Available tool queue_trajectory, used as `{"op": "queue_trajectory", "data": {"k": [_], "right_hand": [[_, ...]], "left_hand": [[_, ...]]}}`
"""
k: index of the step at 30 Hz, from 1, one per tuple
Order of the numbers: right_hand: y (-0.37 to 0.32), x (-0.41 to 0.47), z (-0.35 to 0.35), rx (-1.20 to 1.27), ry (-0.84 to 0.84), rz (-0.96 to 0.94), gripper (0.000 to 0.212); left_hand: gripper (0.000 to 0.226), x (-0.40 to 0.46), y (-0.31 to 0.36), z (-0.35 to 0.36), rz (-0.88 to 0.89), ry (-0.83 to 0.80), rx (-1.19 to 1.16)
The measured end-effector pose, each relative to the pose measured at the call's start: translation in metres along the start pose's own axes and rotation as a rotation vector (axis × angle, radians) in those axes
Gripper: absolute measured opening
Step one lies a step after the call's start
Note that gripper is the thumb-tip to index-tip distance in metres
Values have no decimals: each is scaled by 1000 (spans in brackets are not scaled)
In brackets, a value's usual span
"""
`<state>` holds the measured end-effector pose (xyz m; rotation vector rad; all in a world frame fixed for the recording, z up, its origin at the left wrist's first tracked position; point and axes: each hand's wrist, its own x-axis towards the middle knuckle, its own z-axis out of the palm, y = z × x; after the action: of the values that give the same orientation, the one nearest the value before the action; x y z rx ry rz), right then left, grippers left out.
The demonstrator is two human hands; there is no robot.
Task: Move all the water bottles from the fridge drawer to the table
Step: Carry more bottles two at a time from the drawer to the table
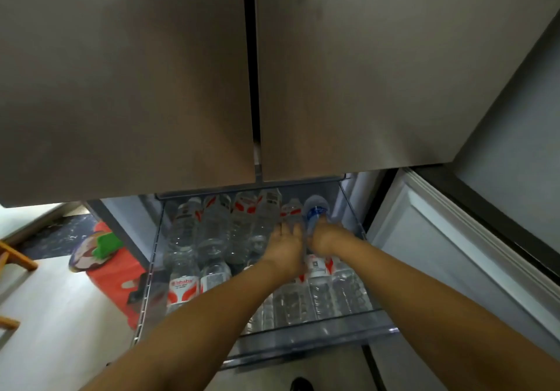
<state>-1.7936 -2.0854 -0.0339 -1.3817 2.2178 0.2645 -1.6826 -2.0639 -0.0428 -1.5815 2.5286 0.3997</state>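
The clear fridge drawer (303, 334) stands pulled out below me, packed with several clear water bottles lying on their sides, most with red-and-white labels (181, 287). At the drawer's back right lies a bottle with a blue label (316, 210). My right hand (325, 239) curls round the lower part of that blue-label bottle. My left hand (286, 246) reaches beside it, fingers around a red-label bottle (291, 210) just left of the blue one. Both forearms cross the drawer and hide some bottles underneath.
The two brown upper fridge doors (181, 72) hang shut overhead. An open lower door (439, 254) stands at the right. On the light floor at left lie an orange bag (115, 272) and a wooden chair leg (18, 257).
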Motion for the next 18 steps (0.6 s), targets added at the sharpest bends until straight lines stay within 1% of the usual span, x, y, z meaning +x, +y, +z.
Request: {"op": "queue_trajectory", "data": {"k": [3,4,7,9,12,14,16,17,18], "right_hand": [[2,-24,3,-70,-82,-23,93],[6,-31,3,-77,-112,-29,94],[15,-56,3,47,-136,-51,90],[22,-68,5,136,-156,-59,84],[33,-81,6,273,-264,46,80],[36,-86,2,279,-328,79,79],[38,-85,-3,262,-367,93,75],[38,-85,-6,270,-363,90,71],[37,-83,-8,302,-336,88,68]], "left_hand": [[94,-28,-5,0,84,9,110],[95,-34,-8,2,103,-2,127],[101,-48,-20,7,143,-13,93],[99,-54,-26,7,183,-29,82],[93,-65,-30,4,264,-80,123],[79,-70,-34,-2,319,-76,77],[57,-70,-35,-8,351,10,-26],[48,-67,-34,-12,326,61,-111],[44,-61,-32,-16,257,108,-211]]}}
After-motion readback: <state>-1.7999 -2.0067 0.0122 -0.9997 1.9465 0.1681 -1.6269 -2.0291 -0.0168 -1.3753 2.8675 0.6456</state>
